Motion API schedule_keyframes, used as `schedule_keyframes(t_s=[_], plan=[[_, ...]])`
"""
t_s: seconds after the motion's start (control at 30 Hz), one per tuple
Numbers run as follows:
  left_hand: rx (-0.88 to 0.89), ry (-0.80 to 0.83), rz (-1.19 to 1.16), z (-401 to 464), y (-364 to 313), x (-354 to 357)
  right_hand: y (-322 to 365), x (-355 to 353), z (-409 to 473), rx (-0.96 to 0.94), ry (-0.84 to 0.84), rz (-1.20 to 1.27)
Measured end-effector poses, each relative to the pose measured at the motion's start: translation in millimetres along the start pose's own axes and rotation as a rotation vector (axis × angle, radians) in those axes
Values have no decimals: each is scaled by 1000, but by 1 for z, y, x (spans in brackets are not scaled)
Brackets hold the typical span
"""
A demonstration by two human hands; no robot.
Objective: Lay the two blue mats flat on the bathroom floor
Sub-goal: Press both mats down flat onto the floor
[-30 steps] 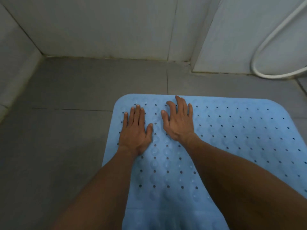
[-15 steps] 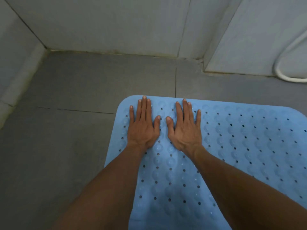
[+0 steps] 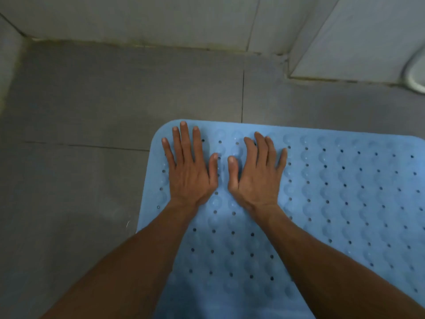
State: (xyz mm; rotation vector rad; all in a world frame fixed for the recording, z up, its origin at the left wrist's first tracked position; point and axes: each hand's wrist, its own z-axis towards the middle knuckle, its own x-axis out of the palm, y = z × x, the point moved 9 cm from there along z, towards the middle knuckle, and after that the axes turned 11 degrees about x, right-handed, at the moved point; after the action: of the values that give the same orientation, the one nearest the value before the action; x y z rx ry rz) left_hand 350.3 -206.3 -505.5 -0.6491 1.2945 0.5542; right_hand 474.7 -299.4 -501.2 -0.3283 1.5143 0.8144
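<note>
A blue perforated bath mat (image 3: 333, 203) lies flat on the grey tiled floor (image 3: 92, 100), filling the view from 3 to 6 o'clock, its rounded corner pointing toward 11 o'clock. Both forearms reach in from the bottom edge, converging toward the mat's far-left corner. The left hand (image 3: 188, 173) rests palm down near that corner, fingers straight and slightly spread, their tips almost at the mat's far edge, thumb angled inward. The right hand (image 3: 257, 180) lies just beside it at its 3 o'clock, also palm down, fingers straight and close together with the little finger splayed outward. The two thumbs sit near each other, not touching. At 2 o'clock, a white hose (image 3: 414, 74) curves against the tiled wall (image 3: 138, 17).
</note>
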Motion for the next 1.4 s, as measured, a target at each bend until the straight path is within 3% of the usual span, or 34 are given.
schedule_keyframes(t_s=[0.23,0.6,0.77,0.93,1.13,1.4], plan=[[23,160,-31,1,0,15,-2,17,3,20,173,-109],[28,174,-83,2,-1,19,-3,21,4,-3,290,-97],[42,182,44,5,-13,7,-20,-1,11,4,408,168],[-25,145,-101,24,-118,2,-133,-59,33,34,167,101],[97,97,-274,49,-282,28,-293,-84,64,156,129,-104],[129,204,-124,44,-319,56,-329,-87,66,77,88,-5]])
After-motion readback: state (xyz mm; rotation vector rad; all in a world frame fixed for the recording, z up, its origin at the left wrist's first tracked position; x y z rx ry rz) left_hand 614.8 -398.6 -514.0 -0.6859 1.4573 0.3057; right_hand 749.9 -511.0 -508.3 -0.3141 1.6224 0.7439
